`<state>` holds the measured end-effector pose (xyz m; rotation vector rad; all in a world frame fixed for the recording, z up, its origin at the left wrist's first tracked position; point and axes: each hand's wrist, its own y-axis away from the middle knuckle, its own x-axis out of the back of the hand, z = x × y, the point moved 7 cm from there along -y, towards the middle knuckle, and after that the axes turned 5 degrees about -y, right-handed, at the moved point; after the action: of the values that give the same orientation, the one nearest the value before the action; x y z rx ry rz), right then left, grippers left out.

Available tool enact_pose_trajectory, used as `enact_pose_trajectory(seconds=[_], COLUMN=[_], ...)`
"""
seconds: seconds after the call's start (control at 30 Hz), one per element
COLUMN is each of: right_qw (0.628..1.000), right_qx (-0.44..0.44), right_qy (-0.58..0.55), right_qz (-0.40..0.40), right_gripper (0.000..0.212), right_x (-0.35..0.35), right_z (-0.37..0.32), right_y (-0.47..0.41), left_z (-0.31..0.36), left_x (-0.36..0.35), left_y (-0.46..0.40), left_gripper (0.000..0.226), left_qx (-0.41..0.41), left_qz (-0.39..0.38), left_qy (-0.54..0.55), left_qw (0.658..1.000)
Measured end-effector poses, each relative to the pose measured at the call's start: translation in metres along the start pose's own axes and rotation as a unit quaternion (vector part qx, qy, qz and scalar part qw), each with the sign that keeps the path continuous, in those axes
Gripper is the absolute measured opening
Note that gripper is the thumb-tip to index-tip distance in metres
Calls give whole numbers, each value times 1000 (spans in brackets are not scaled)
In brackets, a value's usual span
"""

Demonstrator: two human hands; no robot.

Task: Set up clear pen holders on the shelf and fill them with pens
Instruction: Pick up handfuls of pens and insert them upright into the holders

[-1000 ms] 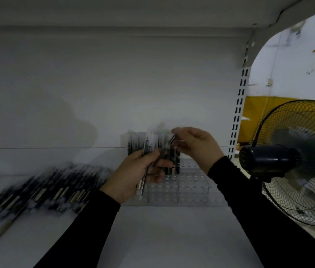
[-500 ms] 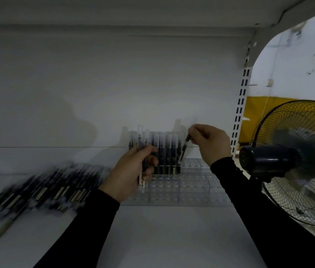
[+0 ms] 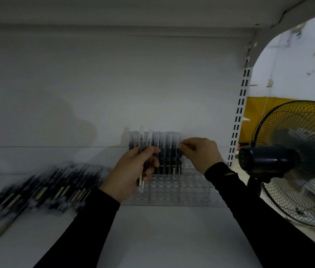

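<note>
Clear pen holders (image 3: pixel 174 188) with a grid of holes stand on the white shelf (image 3: pixel 162 236) against the back wall. Several dark pens (image 3: pixel 165 151) with clear caps stand upright in the back row. My left hand (image 3: pixel 131 174) grips a small bunch of pens upright in front of the holders' left part. My right hand (image 3: pixel 201 152) pinches the cap of one pen at the right end of the standing row, lowered into the holder.
A blurred heap of loose dark pens (image 3: pixel 42 190) lies on the shelf at the left. A slotted shelf upright (image 3: pixel 239 120) rises at the right. Beyond it a standing fan (image 3: pixel 296 161) spins close to my right arm. Another shelf board hangs overhead.
My right hand took one pen from the bunch in my left hand, carried it right and lowered it into the back row. My left hand has stayed put.
</note>
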<state>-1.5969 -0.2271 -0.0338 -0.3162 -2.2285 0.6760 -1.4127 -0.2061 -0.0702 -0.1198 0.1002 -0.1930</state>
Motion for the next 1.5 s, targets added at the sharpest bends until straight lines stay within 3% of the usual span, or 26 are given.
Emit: enact_pose_trajectory(seconds=[0.23, 0.33, 0.4, 0.47, 0.6, 0.77, 0.93, 1.07, 1.13, 1.3, 1.5], right_qw=[999, 999, 998, 993, 958, 895, 844, 797, 809, 938, 973], right_qx=[-28, -29, -20, -12, -28, -73, -131, -147, -139, -72, -47], right_qy=[19, 18, -23, -108, -272, -422, -517, -584, -563, -303, -193], right_qz=[-23, 10, 52, 45, -81, -126, -55, 49, 93, 155, 115], right_gripper=[29, 27, 25, 31, 38, 12, 10, 8, 8, 10, 14], right_x=[-2, 3, 11, 12, -9, -20, -6, 28, 42, 57, 37], right_z=[6, 6, 0, -9, -31, -37, -25, -6, 6, 24, 22], right_y=[0, 2, 4, 6, 15, 20, 12, 0, -6, -21, -27], left_z=[2, 2, 2, 1, 3, 2, 3, 5, 5, 10, 10], left_x=[-3, -7, -8, -10, -14, -18, -17, 2, 8, 2, 2], left_y=[1, 3, 4, 5, 7, 9, 8, 2, 1, 0, 2], left_gripper=[21, 22, 24, 25, 25, 25, 26, 22, 21, 18, 17], left_qx=[-5, -4, -4, -4, -13, -15, 3, -18, -22, -15, -42], left_qz=[2, -12, -22, -26, -38, -52, -50, 29, 57, 52, 30], left_qy=[-11, -33, -44, -49, -42, -51, 0, -54, -57, 65, 8], left_qw=[1000, 999, 999, 998, 998, 997, 999, 998, 996, 996, 999])
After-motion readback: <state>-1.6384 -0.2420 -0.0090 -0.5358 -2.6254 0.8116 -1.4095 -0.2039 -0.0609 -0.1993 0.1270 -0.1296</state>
